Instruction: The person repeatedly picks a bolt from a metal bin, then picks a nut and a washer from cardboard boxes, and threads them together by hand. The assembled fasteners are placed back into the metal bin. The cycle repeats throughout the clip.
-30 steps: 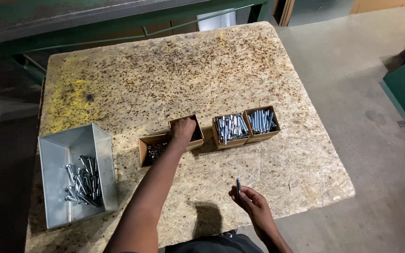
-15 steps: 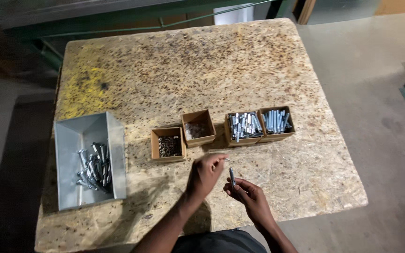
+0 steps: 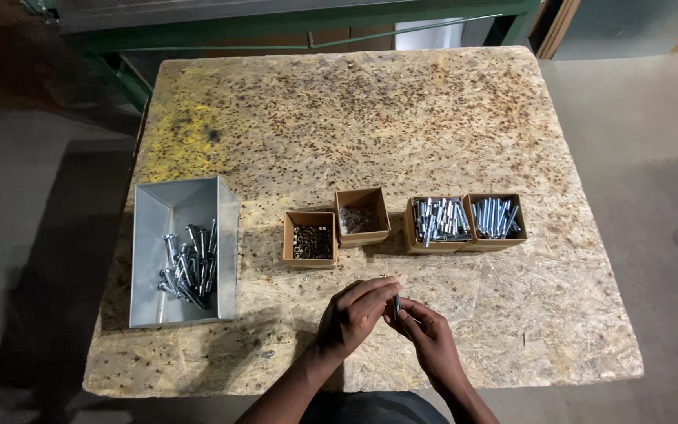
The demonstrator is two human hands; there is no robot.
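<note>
Table (image 3: pixel 370 110), chipboard top, fills most of the frame; yellow stain at upper left.

Tray (image 3: pixel 184 206), grey metal, 1, left of centre; loose pile of bolts (image 3: pixel 188 267) in its lower half.

Boxes, brown card, open-topped, 4 in a row across the middle, no labels visible: nut box (image 3: pixel 309 240) with dark ring-shaped pieces; second box (image 3: pixel 362 216) set slightly higher, contents dark and unclear; 2 right-hand boxes (image 3: pixel 464 224) touching side by side, both full of silver bolts.

Left hand (image 3: pixel 352 314), lower centre, fingers curled toward the small bolt (image 3: pixel 396 305), fingertips at its upper end; whether it pinches anything there is too small to tell.

Right hand (image 3: pixel 431 339), just beside, fingers closed on the bolt's lower part.

Bolt, 1, between both hands, long axis near upright in the frame, below the nut box and well apart from it. Left hand lies nearer that box.
</note>
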